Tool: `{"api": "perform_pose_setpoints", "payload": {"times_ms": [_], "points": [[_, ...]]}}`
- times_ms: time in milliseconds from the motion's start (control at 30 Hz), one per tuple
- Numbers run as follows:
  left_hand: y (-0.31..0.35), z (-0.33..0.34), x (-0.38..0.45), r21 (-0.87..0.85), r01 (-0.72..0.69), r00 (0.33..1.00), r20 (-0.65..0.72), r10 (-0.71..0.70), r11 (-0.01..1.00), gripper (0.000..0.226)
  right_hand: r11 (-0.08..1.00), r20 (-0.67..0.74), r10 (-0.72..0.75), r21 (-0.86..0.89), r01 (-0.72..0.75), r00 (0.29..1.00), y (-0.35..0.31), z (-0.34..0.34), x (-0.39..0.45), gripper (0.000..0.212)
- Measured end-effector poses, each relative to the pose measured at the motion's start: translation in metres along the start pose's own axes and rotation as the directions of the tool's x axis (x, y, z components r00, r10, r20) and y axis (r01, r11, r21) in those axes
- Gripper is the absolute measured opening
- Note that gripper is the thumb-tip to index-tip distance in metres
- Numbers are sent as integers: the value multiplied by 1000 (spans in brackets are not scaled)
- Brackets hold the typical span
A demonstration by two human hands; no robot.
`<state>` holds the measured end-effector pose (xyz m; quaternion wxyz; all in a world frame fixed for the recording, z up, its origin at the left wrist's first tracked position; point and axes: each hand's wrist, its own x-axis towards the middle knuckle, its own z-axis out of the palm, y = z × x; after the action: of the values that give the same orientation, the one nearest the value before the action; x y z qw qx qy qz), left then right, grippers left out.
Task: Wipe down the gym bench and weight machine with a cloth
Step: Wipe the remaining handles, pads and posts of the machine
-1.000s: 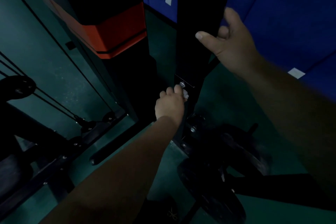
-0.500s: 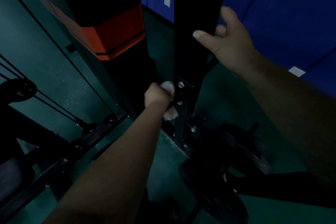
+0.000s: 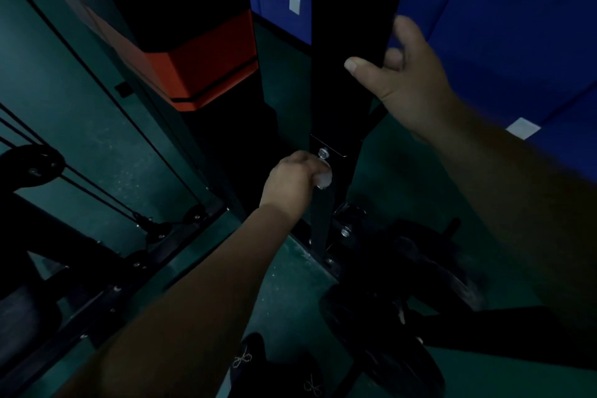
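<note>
We see one black upright post (image 3: 347,81) of the weight machine rising from the green floor (image 3: 97,145). Our right hand (image 3: 407,81) still grips it high up, thumb across its front. Since half a second ago, our left hand (image 3: 295,181) has moved right, back onto the post just below one bolt (image 3: 323,153), fingers curled round the single white cloth (image 3: 324,179).
</note>
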<state>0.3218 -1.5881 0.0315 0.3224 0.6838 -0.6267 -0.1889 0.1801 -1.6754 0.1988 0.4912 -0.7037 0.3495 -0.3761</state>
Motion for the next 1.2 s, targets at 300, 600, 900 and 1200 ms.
{"api": "perform_pose_setpoints", "payload": {"times_ms": [300, 600, 900, 1200], "points": [[4, -8, 12, -115, 452, 888, -38, -459, 885, 16, 999, 19, 25, -28, -24, 1000, -1, -1, 2, 45], [44, -35, -10, -322, 257, 948, -101, -303, 911, 20, 997, 35, 71, -29, -70, 997, -6, -1, 0, 51], [140, -118, -24, -878, 263, 760, -66, -647, 400, 24, 962, -314, 163, -161, -222, 935, -63, -4, -50, 19], [243, -224, -10, -925, 253, 844, 68, -532, 283, 28, 973, 55, 228, -59, -225, 972, -190, 0, -56, 18]]}}
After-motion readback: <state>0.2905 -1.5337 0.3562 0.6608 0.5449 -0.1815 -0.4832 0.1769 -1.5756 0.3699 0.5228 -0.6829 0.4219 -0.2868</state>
